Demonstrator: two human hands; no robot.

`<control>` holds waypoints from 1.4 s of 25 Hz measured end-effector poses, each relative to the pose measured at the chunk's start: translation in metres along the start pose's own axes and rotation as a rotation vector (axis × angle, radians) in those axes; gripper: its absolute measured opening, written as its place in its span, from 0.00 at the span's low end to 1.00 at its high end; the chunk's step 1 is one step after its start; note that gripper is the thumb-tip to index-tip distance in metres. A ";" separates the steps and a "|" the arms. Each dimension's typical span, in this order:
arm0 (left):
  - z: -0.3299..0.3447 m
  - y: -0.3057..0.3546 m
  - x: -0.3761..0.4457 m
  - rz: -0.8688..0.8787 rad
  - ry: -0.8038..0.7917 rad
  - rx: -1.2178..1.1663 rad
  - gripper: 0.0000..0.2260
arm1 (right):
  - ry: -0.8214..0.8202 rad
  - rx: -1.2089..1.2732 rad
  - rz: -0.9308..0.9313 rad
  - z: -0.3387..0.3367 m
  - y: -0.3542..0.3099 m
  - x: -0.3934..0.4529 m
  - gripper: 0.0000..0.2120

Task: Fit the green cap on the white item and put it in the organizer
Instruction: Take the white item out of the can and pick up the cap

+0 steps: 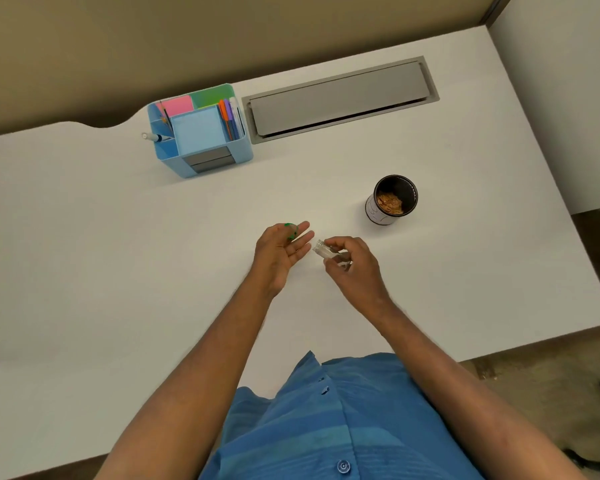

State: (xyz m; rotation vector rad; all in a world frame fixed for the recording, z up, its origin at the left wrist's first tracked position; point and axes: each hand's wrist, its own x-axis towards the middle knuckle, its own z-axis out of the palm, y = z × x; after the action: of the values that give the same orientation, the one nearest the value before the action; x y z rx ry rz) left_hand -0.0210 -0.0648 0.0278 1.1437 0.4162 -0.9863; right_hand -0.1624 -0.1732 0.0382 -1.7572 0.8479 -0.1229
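My left hand (283,251) hovers over the middle of the white desk, palm turned right, with the green cap (291,232) pinched at its fingertips; only slivers of green show. Just to the right, my right hand (349,263) grips the small white item (321,248), whose end points toward the left hand. A narrow gap separates cap and item. The blue organizer (219,152) stands at the far left of the desk, holding sticky notes and pens.
A black cup of rubber bands (392,216) stands to the right of my hands. A grey cable hatch (340,98) lies in the desk beyond. A marker (152,136) sticks out of the organizer's left side. The desk edge runs near my blue shirt.
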 end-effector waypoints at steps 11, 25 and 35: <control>-0.001 -0.010 -0.033 -0.016 -0.033 -0.232 0.07 | -0.056 -0.091 -0.134 0.022 -0.024 -0.007 0.16; -0.021 0.012 -0.036 0.000 -0.110 -0.072 0.07 | -0.015 -0.127 -0.283 0.016 -0.042 0.000 0.16; -0.029 0.029 -0.036 0.050 -0.191 0.080 0.11 | -0.068 0.392 0.108 0.017 -0.054 0.008 0.09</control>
State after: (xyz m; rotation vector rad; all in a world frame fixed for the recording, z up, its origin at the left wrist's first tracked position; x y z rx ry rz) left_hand -0.0110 -0.0213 0.0582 1.1145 0.1958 -1.0652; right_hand -0.1224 -0.1584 0.0766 -1.3400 0.8063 -0.1463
